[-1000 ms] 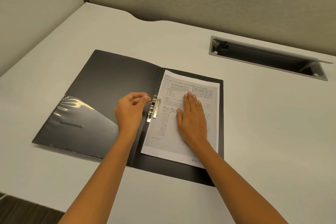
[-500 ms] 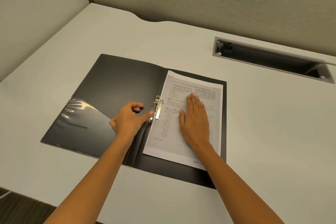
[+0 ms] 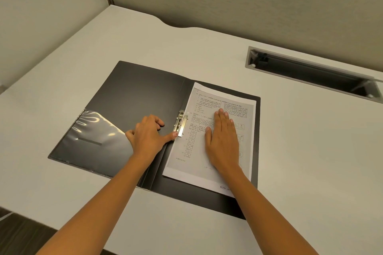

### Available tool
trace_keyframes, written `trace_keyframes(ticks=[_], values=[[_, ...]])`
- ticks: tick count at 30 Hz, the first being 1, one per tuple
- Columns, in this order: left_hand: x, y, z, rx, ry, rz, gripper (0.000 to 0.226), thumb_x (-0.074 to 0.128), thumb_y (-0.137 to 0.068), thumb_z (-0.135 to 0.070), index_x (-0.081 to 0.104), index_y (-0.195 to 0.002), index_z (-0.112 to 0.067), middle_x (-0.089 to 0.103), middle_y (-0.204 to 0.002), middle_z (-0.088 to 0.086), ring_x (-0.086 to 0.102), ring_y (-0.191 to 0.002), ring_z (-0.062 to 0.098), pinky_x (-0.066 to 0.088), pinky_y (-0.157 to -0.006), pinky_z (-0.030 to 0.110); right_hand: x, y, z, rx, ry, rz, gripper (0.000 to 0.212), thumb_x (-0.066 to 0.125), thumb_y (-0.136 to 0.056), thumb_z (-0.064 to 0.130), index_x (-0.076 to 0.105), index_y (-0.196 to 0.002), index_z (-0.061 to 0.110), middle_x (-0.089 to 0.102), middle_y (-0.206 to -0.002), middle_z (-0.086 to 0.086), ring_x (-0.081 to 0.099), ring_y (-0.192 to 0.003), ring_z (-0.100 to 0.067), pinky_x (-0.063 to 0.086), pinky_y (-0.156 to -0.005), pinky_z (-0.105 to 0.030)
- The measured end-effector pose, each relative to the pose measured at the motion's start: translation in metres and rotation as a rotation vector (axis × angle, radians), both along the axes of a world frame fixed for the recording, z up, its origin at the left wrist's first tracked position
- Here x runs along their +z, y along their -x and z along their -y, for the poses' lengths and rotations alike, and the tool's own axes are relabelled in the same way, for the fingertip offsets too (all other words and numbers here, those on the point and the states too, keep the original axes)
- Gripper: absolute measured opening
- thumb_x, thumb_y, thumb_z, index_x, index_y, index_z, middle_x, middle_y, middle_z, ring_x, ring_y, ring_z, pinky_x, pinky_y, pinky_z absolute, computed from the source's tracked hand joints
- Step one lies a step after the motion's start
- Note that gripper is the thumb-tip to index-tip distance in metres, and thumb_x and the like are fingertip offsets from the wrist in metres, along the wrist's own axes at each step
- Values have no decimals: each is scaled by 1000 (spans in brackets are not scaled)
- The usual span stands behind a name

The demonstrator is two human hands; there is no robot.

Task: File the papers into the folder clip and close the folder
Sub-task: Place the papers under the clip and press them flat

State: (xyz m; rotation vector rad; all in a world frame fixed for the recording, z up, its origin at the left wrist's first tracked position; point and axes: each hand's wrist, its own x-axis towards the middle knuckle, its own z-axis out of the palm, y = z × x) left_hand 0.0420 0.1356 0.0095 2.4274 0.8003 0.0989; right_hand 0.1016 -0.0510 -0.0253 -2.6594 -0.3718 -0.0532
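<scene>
A black folder [image 3: 134,97] lies open flat on the desk, with a clear plastic pocket [image 3: 97,136] on its left flap. Printed papers [image 3: 209,101] lie on its right half, their left edge under the metal clip [image 3: 180,123] beside the spine. My right hand [image 3: 222,141] lies flat, palm down, on the papers. My left hand [image 3: 148,135] rests on the left flap, its thumb stretched out and touching the near end of the clip, the other fingers loosely curled.
The white desk [image 3: 300,161] has a recessed cable tray slot [image 3: 310,74] at the back right. Grey partition walls [image 3: 228,2] stand behind and to the left. The desk's near edge runs just below the folder.
My left hand has come down from pinching the clip's upper part and now rests on the left flap with the thumb at the clip's near end. The clip lies flatter.
</scene>
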Motion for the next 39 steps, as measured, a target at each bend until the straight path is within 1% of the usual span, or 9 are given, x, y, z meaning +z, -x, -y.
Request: trace_keyframes(ticks=[9,16,25,28,30,32,35,37,39], values=[[-3,-6,-6,-44,-26,-66,46,73,-65,-59,54,-90,-25,57,-103,-2,52,-102,20,29,-82,40,2,0,0,10,-2,8,61,31,-98,42,11,-150,18,10,-160,1,7,-147,-15,0,-119,-30],[-5,-12,-6,-73,-98,-115,45,72,-64,-60,52,-86,-26,58,-102,-1,51,-100,21,32,-83,44,2,1,1,15,-2,17,61,30,-98,41,11,-151,17,10,-160,0,6,-147,-15,-1,-119,-29],[-4,-14,-11,-55,54,-125,41,74,-65,-56,52,-85,-28,59,-105,1,50,-107,24,34,-91,50,3,1,1,23,-3,9,60,29,-98,40,12,-150,16,11,-160,0,7,-147,-15,4,-121,-33],[-3,-4,-4,-35,19,-33,37,72,-70,-53,55,-90,-27,57,-105,-2,50,-104,21,30,-85,40,4,1,1,23,-1,7,60,29,-98,40,13,-150,16,11,-160,-1,7,-147,-16,3,-121,-33],[-2,12,2,-30,58,139,34,71,-76,-46,57,-99,-25,57,-106,-3,52,-103,19,33,-88,39,4,1,1,22,-2,9,60,29,-98,40,13,-150,16,11,-160,-1,7,-147,-16,2,-121,-32],[3,35,8,-8,159,365,34,70,-80,-35,55,-108,-22,57,-110,-4,53,-100,14,42,-95,47,3,1,2,22,-2,8,60,29,-98,41,13,-150,16,11,-160,0,7,-147,-15,3,-121,-32],[7,70,12,76,73,550,43,67,-83,-26,49,-122,-20,52,-128,1,48,-114,17,43,-98,51,3,1,3,18,-9,-9,60,28,-98,42,11,-151,18,9,-160,1,6,-147,-15,4,-121,-34],[7,88,14,256,2,557,59,67,-82,-24,39,-133,-18,34,-147,8,28,-135,22,32,-108,49,3,0,3,22,-9,-8,60,28,-98,42,11,-150,17,9,-160,1,6,-147,-15,5,-121,-35],[5,101,12,533,3,475,80,72,-77,-23,24,-142,-13,10,-155,12,4,-142,25,16,-113,49,3,0,2,28,-7,3,59,28,-98,41,13,-150,16,11,-160,0,8,-147,-15,7,-121,-35]])
